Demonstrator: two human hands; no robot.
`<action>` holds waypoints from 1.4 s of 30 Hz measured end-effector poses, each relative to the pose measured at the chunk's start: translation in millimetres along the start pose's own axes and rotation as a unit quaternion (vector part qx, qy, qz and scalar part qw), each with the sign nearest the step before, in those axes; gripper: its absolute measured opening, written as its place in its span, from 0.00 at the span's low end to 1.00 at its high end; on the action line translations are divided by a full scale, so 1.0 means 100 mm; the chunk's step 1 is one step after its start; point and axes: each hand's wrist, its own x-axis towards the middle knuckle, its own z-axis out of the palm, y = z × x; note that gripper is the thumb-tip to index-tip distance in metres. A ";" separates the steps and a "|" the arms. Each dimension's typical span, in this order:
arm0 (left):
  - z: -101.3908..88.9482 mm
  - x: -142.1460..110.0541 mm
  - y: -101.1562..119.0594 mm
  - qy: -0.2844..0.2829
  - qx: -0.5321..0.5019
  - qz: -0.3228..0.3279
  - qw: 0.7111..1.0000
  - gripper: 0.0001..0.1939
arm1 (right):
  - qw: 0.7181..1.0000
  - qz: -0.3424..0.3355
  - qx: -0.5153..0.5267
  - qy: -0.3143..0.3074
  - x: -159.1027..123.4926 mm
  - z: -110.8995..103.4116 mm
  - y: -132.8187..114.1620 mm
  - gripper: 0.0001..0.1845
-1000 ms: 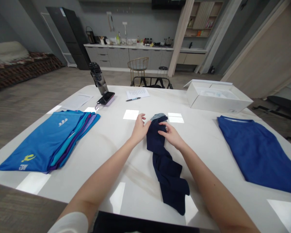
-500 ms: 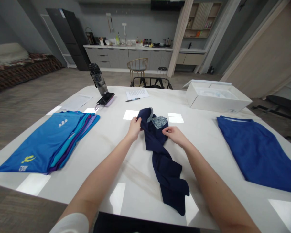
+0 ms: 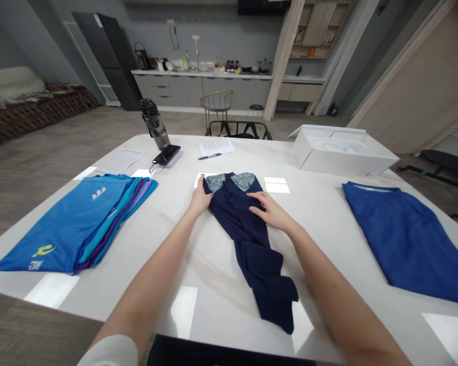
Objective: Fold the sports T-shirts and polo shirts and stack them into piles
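A dark navy garment (image 3: 248, 218) lies loosely stretched down the middle of the white table (image 3: 168, 218). Two grey-blue paisley patches show at its far end, and the near part is twisted into folds. My left hand (image 3: 200, 197) is closed around the far left corner, its thumb on the cloth by one paisley patch. At the right side of the far end, my right hand (image 3: 269, 209) rests on the fabric with fingers apart, not gripping. What kind of garment this is I cannot tell.
A stack of folded blue and purple shirts (image 3: 72, 218) lies on the left, a folded blue shirt (image 3: 400, 234) on the right. Farther back are a water bottle (image 3: 156, 127), a phone (image 3: 167, 154), a pen (image 3: 209, 156), papers (image 3: 120, 158) and an open white box (image 3: 336, 157).
My left hand has drawn the garment's far corner out to the left, spreading that end and baring both paisley patches. My right hand pinched the right edge midway and now lies open on it.
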 end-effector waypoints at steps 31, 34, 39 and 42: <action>-0.40 0.20 0.05 -0.110 -0.114 -0.025 0.987 0.37 | 0.880 0.434 0.060 0.183 -0.28 -0.87 0.92 0.08; -0.32 0.22 -0.06 -0.061 0.001 -0.003 0.998 0.38 | 0.875 0.431 -0.091 0.202 -0.29 -0.75 1.03 0.14; -0.38 0.18 -0.09 -0.025 0.216 0.013 0.976 0.35 | 0.918 0.367 -0.075 0.130 -0.18 -0.60 0.83 0.32; -0.42 0.18 -0.08 -0.109 0.199 -0.033 0.973 0.26 | 0.933 0.349 -0.070 0.055 -0.17 -0.60 0.75 0.20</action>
